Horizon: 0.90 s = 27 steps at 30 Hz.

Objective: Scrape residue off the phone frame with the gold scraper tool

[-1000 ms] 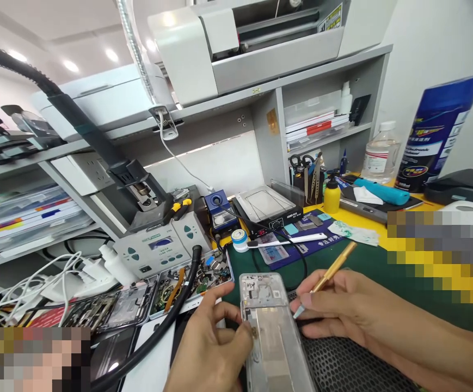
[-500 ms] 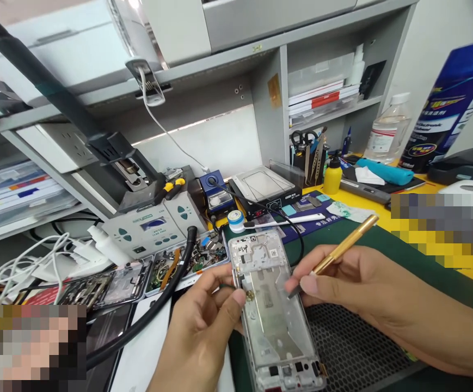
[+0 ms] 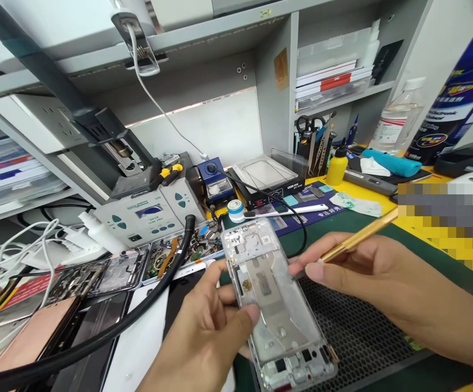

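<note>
My left hand (image 3: 215, 321) grips the left edge of an opened phone frame (image 3: 277, 326), its thumb lying over the silvery inside. The frame is tilted, with handwriting near its top and small dark parts and a flex tab along the bottom. My right hand (image 3: 354, 272) pinches a slim gold-coloured handle (image 3: 361, 234) that slants up to the right. Its fingertips are at the frame's right edge; the tool's working end is hidden behind them. A black perforated mat (image 3: 350, 326) lies under the frame and right hand.
A thick black hose (image 3: 154, 321) curves across the left, over several phones. Behind stand a grey control station (image 3: 150, 218), a tray of loose parts (image 3: 179, 256), a flat heating plate (image 3: 264, 177) and a white brush (image 3: 289, 211). Bottles, including a yellow one (image 3: 336, 165), stand at the right.
The phone frame has tilted and shifted slightly, and my left thumb sits lower on it. The dark flat tip of the gold tool, visible before over the frame's right edge, is now hidden.
</note>
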Tool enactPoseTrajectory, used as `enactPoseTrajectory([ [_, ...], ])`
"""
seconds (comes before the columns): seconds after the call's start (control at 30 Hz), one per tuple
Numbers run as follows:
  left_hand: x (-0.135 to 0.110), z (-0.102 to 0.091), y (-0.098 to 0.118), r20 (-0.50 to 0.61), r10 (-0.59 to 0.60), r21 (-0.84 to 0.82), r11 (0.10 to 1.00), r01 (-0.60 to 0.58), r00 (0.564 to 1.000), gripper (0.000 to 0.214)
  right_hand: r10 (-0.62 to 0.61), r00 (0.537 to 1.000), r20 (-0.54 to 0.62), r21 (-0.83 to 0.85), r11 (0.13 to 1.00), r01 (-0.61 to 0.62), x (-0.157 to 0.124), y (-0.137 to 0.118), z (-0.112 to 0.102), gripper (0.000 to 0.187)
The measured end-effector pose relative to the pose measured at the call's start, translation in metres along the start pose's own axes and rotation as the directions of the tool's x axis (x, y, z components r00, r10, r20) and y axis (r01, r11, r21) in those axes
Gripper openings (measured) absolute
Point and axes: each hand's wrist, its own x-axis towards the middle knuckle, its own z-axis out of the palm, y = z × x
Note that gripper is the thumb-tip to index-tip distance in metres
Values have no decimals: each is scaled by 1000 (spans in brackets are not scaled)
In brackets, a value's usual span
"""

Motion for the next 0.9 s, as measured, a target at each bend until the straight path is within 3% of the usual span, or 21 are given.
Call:
enactPoseTrajectory([
  [0.17,-1,2,5,-118,72,-28,997,-76,990,71,-95,995,-15,-196,976,90,-12,6,4,24],
  [0.27,-2,6,4,-141,83,-43,995,-90,987,71,-23,994,108,-132,991,38,-18,8,8,22],
  [0.33,-2,7,4,-167,93,-57,993,-104,982,82,-1,989,149,-87,996,14,-19,10,10,21],
  [0.47,-1,5,5,-197,81,-79,992,-98,977,100,-87,988,129,-91,991,99,-15,17,9,7],
  [0.73,-2,6,5,-199,91,-72,992,-107,976,80,-218,971,94,-213,949,233,-15,20,10,8],
  [0.9,-2,5,3,-192,85,-89,991,-104,978,80,-394,908,144,-251,873,418,-17,21,11,10],
])
